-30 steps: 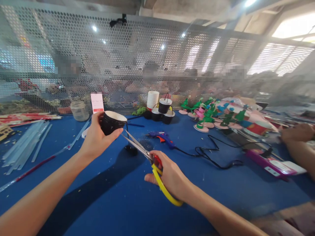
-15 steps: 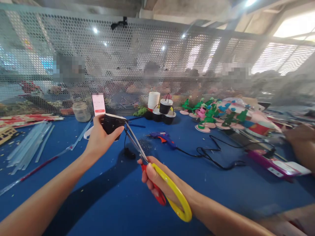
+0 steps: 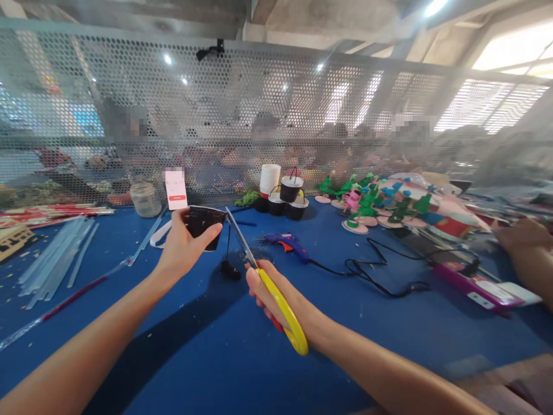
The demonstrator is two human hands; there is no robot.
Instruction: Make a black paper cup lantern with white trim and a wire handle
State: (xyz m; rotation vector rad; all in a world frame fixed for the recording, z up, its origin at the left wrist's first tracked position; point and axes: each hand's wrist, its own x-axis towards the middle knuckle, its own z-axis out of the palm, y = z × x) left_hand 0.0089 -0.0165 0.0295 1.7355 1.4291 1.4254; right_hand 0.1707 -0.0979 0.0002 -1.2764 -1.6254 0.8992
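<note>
My left hand (image 3: pixel 184 246) is closed around a small black paper cup (image 3: pixel 206 221) with a white rim, held upright above the blue table (image 3: pixel 207 346). A thin black string (image 3: pixel 228 245) hangs from the cup's right side down to a dark lump on the table. My right hand (image 3: pixel 272 294) grips yellow-and-red-handled scissors (image 3: pixel 276 300). Their steel blades (image 3: pixel 239 239) point up and left, with the tips right at the cup's rim where the string hangs.
Behind stand a white cup stack (image 3: pixel 270 178) and black cups with handles (image 3: pixel 287 196). A blue glue gun (image 3: pixel 287 242) with a black cord (image 3: pixel 375 276) lies centre-right. Clear glue sticks (image 3: pixel 56 253) lie left, a jar (image 3: pixel 144 199) and a phone (image 3: pixel 175 189) behind. Another person's hand (image 3: pixel 525 242) rests at right, near craft figures (image 3: pixel 375 202).
The cup has been turned from tilted to upright. My right hand rolled the scissors and moved their blades up to the cup's rim; the blades, apart half a second ago, now look together.
</note>
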